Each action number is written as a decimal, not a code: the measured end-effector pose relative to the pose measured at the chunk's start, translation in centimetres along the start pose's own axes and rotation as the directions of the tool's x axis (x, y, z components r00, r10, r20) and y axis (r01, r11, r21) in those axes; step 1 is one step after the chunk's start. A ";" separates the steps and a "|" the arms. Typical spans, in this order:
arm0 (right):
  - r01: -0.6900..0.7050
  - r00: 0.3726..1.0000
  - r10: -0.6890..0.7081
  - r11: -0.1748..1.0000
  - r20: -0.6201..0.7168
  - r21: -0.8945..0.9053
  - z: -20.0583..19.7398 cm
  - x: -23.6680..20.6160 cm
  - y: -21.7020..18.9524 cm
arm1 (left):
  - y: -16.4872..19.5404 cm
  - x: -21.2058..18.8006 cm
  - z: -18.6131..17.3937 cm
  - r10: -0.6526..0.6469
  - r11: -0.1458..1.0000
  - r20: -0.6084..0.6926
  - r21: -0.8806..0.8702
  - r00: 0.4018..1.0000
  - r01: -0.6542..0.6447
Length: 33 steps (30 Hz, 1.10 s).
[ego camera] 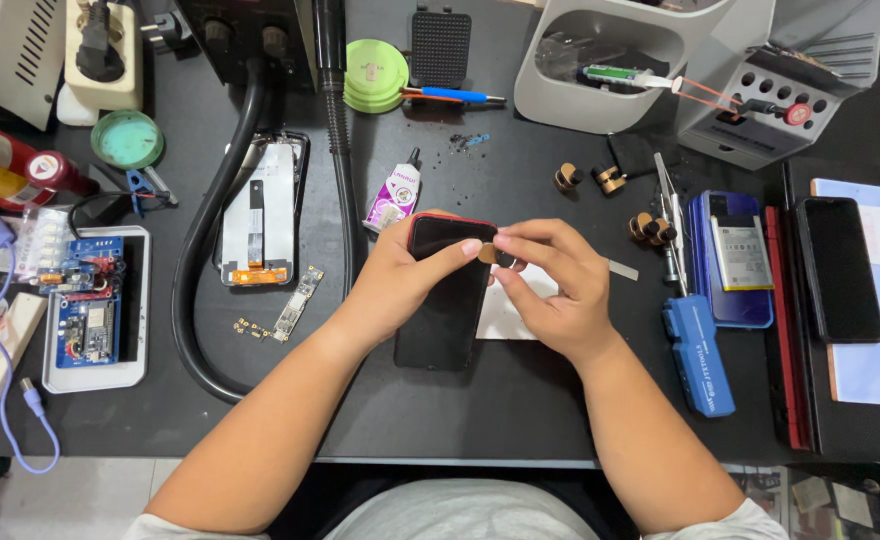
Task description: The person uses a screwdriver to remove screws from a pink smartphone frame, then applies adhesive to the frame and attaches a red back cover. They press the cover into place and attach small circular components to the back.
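A black smartphone with a red frame (447,305) lies screen-up at the middle of the dark bench. My left hand (400,280) grips its upper left edge, thumb across the top of the glass. My right hand (552,285) pinches a small brass clamp (490,254) against the phone's upper right edge. A white card (505,318) lies under the phone's right side, partly covered by my right hand.
A bare phone back panel with an orange flex (260,215) and a small logic board (298,290) lie left. A glue tube (395,195), more brass clamps (650,228), a blue tool (698,355), a blue phone with battery (738,255) and a black phone (840,268) lie around. Thick black hose (205,240) curves left.
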State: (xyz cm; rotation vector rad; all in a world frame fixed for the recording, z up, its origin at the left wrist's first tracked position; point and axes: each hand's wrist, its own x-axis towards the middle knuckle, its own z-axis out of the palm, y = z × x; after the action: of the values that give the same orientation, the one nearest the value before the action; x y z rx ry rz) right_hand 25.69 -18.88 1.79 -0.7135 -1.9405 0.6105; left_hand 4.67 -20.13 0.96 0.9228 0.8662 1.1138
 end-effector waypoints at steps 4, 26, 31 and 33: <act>0.002 1.000 -0.002 0.999 0.011 0.035 -0.1 -0.1 0.2 | -0.1 0.1 -0.1 -0.023 1.000 0.004 -0.014 1.000 0.023; 0.095 0.995 -0.095 0.993 0.000 -0.073 0.3 -0.5 0.8 | -0.4 0.1 0.0 0.034 0.986 -0.025 0.161 0.999 -0.029; 0.082 0.997 -0.083 0.995 -0.003 -0.056 0.2 -0.5 0.8 | -0.3 0.1 0.0 0.076 0.982 -0.005 0.173 0.997 -0.074; 0.086 0.995 -0.085 0.996 0.045 -0.028 -0.3 -0.3 0.9 | -0.3 0.1 0.0 0.063 0.990 0.009 0.124 0.998 -0.064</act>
State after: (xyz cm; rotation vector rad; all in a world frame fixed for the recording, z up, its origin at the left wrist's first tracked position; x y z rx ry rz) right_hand 26.23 -18.40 1.15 -0.6367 -2.0139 0.5495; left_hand 4.77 -20.11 0.64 1.0625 0.9154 1.1211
